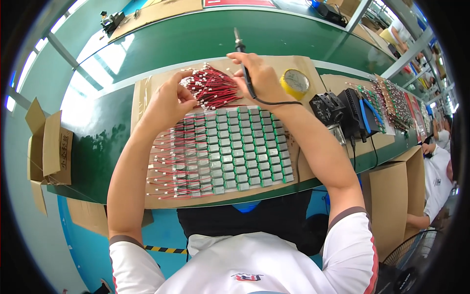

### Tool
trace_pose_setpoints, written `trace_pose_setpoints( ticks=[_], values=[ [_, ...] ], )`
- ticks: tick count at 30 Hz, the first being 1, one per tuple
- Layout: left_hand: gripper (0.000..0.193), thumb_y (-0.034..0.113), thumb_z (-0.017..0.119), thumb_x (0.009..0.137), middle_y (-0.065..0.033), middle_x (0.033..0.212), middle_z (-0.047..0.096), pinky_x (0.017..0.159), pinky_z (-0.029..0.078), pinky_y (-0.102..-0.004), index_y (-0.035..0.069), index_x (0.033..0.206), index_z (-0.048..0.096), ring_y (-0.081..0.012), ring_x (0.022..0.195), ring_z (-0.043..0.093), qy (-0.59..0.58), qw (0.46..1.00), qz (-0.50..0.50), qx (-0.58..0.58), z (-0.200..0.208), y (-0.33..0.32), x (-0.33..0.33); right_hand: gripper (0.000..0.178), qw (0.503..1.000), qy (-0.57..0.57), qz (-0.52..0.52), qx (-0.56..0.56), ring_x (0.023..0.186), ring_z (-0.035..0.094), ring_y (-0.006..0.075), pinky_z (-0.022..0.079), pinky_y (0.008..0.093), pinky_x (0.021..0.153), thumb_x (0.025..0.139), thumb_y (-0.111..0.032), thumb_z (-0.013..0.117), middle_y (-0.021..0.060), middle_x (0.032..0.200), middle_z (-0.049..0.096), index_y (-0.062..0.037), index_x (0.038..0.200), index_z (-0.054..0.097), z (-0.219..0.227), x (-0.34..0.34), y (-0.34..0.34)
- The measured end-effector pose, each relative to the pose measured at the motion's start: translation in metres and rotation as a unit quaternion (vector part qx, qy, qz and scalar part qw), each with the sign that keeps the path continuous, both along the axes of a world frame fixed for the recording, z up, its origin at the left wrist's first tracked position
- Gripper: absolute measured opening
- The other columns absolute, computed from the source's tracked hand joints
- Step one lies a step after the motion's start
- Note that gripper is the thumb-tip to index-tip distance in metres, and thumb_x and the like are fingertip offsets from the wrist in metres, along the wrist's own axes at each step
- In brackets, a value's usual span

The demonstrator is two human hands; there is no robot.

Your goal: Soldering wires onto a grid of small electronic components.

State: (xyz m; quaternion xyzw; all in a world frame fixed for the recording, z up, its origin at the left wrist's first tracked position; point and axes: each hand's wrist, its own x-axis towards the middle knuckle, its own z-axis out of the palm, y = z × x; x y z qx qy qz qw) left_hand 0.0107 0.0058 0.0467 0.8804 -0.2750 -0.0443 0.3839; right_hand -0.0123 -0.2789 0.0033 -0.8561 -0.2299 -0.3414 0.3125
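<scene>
Right hand (260, 78) gripped round a soldering iron (240, 46), tip pointing up and away from the body. Left hand (168, 104) half curled at the left edge of a heap of red wires (215, 89); cannot tell whether its fingertips pinch one. Gridded cells (238, 152) lie nearer the body, on cardboard (306, 169), red leads trailing left.

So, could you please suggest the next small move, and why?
Perhaps the left hand should pick just one from the red wire pile, since it reaches the pile's edge, while the right hand holds the soldering iron pointing away.
</scene>
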Motion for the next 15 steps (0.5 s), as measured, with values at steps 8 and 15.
trace_pose_setpoints(
  ticks=[8, 15],
  values=[
    [0.067, 0.003, 0.082, 0.090, -0.0029, 0.090, 0.077, 0.073, 0.054, -0.0278, 0.007, 0.152, 0.059, -0.0102, 0.077, 0.066, -0.009, 0.998, -0.006, -0.065, 0.004, -0.014, -0.034, 0.047, 0.918, 0.221, 0.127, 0.305, 0.102, 0.077, 0.0151, 0.064, 0.0316, 0.094, 0.096, -0.009, 0.084, 0.0093, 0.112, 0.080, -0.0046, 0.138, 0.064, 0.020, -0.046, 0.011],
    [0.064, 0.002, 0.082, 0.089, -0.0023, 0.091, 0.077, 0.071, 0.054, -0.0273, 0.006, 0.150, 0.061, -0.0096, 0.076, 0.065, -0.030, 0.994, -0.070, -0.084, -0.001, -0.019, -0.044, 0.040, 0.877, 0.282, 0.122, 0.369, 0.093, 0.079, 0.0157, 0.068, 0.0321, 0.087, 0.097, 0.000, 0.080, 0.0093, 0.102, 0.079, 0.0002, 0.134, 0.065, 0.029, -0.061, 0.023]
  ],
)
